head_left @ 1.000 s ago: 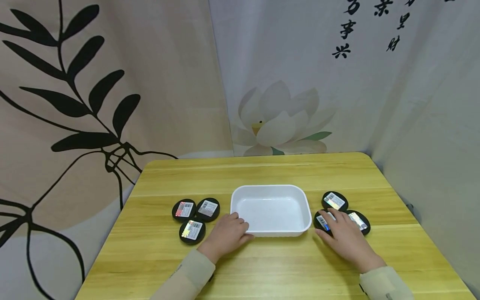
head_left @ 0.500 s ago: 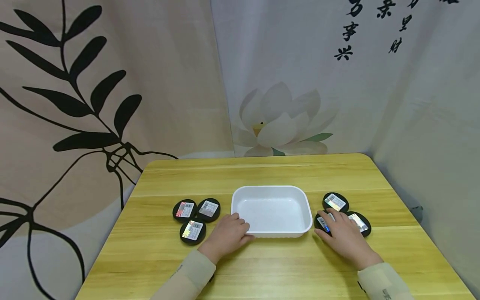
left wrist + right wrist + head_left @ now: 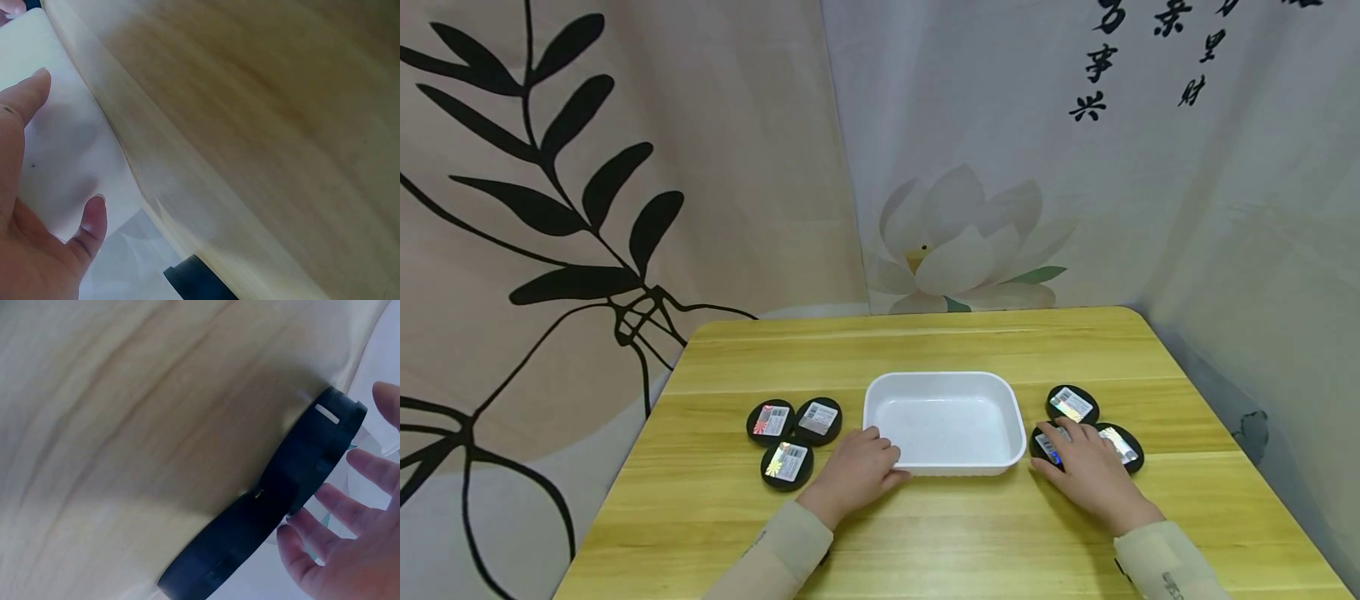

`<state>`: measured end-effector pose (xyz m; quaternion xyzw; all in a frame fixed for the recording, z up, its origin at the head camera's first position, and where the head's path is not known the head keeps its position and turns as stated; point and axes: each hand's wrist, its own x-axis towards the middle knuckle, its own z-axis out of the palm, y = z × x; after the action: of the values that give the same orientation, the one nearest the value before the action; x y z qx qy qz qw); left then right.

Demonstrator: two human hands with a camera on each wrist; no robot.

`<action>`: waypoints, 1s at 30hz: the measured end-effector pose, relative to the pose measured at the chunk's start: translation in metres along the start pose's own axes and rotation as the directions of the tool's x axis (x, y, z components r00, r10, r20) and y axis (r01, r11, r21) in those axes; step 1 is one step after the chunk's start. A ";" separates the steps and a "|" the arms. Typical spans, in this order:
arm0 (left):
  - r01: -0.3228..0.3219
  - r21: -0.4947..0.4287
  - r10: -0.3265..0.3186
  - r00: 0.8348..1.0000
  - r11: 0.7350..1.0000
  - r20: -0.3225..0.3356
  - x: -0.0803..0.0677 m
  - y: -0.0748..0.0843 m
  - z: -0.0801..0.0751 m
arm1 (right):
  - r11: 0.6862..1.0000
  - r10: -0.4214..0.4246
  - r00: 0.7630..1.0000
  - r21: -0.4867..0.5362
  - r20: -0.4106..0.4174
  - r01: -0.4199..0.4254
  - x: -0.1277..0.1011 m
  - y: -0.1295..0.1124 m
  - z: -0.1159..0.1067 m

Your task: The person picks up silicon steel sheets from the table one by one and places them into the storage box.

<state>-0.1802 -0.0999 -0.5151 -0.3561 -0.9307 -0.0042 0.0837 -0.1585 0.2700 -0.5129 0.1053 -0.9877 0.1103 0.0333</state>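
Observation:
My left hand (image 3: 855, 467) lies at the near left corner of a shallow white plastic tray (image 3: 944, 464), its fingers by the rim and the thumb low at the front side. In the left wrist view, thumb and finger are spread apart against the tray's white wall (image 3: 69, 137). To the right, my right hand (image 3: 1088, 475) rests over flat round black containers with barcode labels. Its fingers are loosely bent over the nearest left container (image 3: 1042, 447) and partly hide it. From the right wrist, separated fingertips (image 3: 369, 465) show close beside the black containers' sides (image 3: 312, 447).
Three similar black containers (image 3: 786, 465) sit in a cluster left of the tray. Two others, the back right container (image 3: 1072, 403) and the outer right container (image 3: 1127, 450), border my right hand. The wooden table (image 3: 955, 542) meets printed curtains (image 3: 760, 167) behind.
Both hands, the tray and the containers keep their places. Only the head view has shifted very slightly.

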 end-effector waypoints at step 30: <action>0.004 0.014 -0.004 1.000 1.000 0.006 -0.001 0.000 0.003 | 0.999 -0.012 0.998 -0.046 0.067 0.015 0.013 0.005 -0.004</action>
<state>-0.1800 -0.1007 -0.5181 -0.3536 -0.9316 0.0030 0.0834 -0.1718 0.2731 -0.5085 0.1147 -0.9899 0.0837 0.0035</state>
